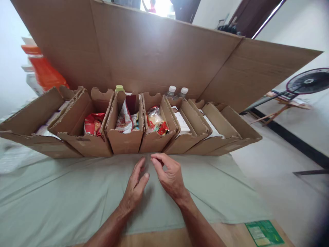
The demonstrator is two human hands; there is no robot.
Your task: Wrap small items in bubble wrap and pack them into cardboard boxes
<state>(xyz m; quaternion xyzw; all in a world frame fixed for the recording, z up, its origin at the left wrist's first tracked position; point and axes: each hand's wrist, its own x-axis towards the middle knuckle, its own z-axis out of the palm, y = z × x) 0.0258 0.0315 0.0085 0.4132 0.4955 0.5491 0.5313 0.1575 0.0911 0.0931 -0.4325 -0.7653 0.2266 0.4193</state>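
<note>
My left hand (136, 185) hovers over the green cloth (77, 192), its thumb held away from the fingers and nothing in it. Beside it, my right hand (168, 173) has thumb and forefinger tips together, with no object showing between them. The hands are apart, just in front of a row of open cardboard bins. Closest to the fingertips is the bin (154, 144) with a clear and red food packet (156, 121). To its left, another bin (125, 144) holds a white and dark red pouch (125, 118).
A red packet (94, 124) and white boxes (181, 121) sit in other bins. Behind stand clear bottles with white caps (171, 90) and a tall cardboard panel (159, 51). A green packet (264, 233) lies at front right; a fan (308, 81) stands far right.
</note>
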